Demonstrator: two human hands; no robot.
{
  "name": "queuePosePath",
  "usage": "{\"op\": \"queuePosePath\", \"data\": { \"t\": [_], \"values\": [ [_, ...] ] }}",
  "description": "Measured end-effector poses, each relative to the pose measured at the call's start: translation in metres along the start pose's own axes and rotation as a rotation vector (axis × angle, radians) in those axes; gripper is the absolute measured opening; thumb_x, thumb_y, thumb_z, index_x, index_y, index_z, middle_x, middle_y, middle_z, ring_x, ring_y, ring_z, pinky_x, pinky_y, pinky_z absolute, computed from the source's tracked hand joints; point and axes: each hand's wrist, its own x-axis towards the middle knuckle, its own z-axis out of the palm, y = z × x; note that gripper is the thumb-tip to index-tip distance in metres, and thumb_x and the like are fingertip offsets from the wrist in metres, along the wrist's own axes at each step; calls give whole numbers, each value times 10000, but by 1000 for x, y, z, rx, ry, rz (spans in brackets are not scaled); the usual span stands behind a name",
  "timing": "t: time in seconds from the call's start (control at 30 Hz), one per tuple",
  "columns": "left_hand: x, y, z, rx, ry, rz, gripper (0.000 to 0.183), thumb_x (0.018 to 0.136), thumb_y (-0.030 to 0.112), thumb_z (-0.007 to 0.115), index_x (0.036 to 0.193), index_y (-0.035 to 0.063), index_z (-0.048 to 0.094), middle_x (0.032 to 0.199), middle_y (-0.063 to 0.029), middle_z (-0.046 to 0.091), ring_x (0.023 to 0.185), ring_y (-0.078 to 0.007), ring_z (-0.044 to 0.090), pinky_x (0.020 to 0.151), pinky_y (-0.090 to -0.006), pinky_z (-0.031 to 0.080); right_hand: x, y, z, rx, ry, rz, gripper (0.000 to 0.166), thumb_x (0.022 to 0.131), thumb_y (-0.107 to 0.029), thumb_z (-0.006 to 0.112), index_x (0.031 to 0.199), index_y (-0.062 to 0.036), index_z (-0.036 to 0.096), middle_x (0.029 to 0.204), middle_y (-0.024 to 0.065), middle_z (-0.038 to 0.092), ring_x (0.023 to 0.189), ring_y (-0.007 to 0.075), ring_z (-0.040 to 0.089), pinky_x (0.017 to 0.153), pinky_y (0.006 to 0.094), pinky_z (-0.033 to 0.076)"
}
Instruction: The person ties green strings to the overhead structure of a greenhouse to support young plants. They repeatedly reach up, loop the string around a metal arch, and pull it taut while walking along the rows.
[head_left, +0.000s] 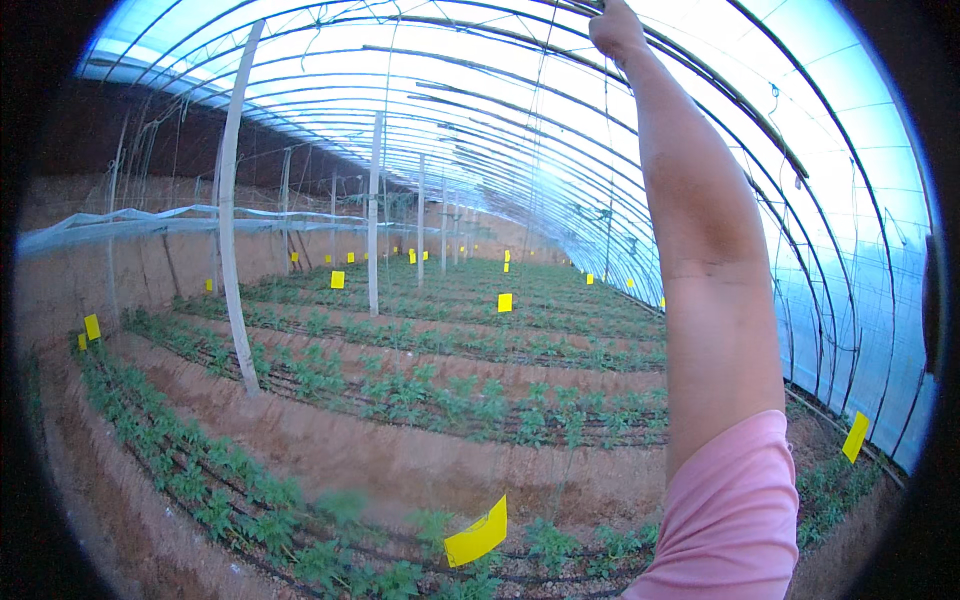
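My right hand (616, 31) is raised at the top edge of the picture, beside the curved poles (675, 49) of a greenhouse roof; its fingers are partly cut off, so what they hold or touch is unclear. The bare forearm and a pink sleeve run down the right side. My left hand is out of view. Before me, rows of young green plants (420, 397) grow in reddish soil, with dark drip lines along them. A yellow sticky card (477, 532) hangs low over the nearest row. Thin strings hang from the roof.
Pale upright posts (234, 210) stand among the rows at the left and centre. More yellow cards (505, 302) hang farther off, and one (855, 437) is at the right. An earthen wall (187, 262) with plastic sheeting (150, 225) lies left; clear film covers the right side.
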Motion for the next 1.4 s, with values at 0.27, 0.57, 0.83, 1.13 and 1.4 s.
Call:
{"op": "queuePosePath", "data": {
  "t": [0.27, 0.57, 0.83, 1.13, 1.4],
  "values": [
    [-11, -16, 1, 189, 26, 17, 140, 879, 166, 630, 776, 110, 553, 604, 9, 474, 482, -124, 399, 423, -313, 317, -87, -45, -36, 380, -93, 232, 702, 938, -107, 542, 1502, 40, 151, 1378, 263, 463, 1058, 357, 605, 893, 427, 509],
    [-19, -40, -21, 696, 18, 114, 25, 808, 39, 596, 790, 23, 590, 612, -23, 550, 482, -161, 493, 436, -318, 389, -315, -40, -52, 1959, -644, 590, 519, 1002, -342, 469, 1387, -6, 374, 1334, 223, 515, 1091, 352, 599, 895, 445, 503],
    [-15, -46, -71, 1531, 92, 216, 145, 830, 118, 625, 872, -12, 674, 790, -89, 669, 658, -202, 598, 606, -347, 475, -644, -127, -194, 881, -797, 1345, 386, 958, -104, 579, 1310, 14, 473, 777, 45, 633, 629, 101, 558, 539, 253, 448],
    [23, -24, 13, -601, -542, -105, 341, 1026, 228, 469, 1334, 90, 515, 602, 80, 192, 485, -60, 145, 394, -226, 129, -900, -200, -308, 257, -1040, 1617, 280, 953, -115, 553, 1152, 82, 555, 791, 64, 678, 742, 123, 625, 689, 290, 500],
    [0, 159, 37, -779, -1188, 503, 263, 961, 197, 536, 1160, 50, 626, 471, 97, 258, 383, -27, 212, 372, -213, 170, -977, -202, -380, -10, -1104, 1597, 306, 912, -143, 581, 1120, 79, 620, 873, 166, 709, 820, 225, 677, 763, 344, 509]
  ]
}}
